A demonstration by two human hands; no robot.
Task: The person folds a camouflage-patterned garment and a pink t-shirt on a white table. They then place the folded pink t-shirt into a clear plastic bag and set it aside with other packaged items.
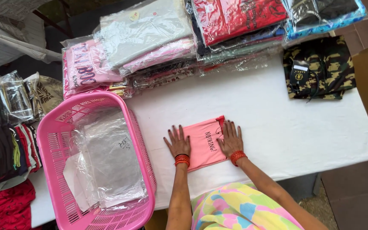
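You are pressing both hands flat on folded pink shirt (203, 144), lying mid-table (277, 127) near front edge. Left hand (177, 142) resting on shirt's left edge, right hand (231, 138) on its right edge; hands apart, fingers spread, gripping nothing. Shirt looking light, soft, limp, likely sagging if lifted one-sided; taking hold at both side edges or sliding palms under fold seeming best. Pink basket (47, 140) sitting just left, holding clear plastic bags (107, 157)
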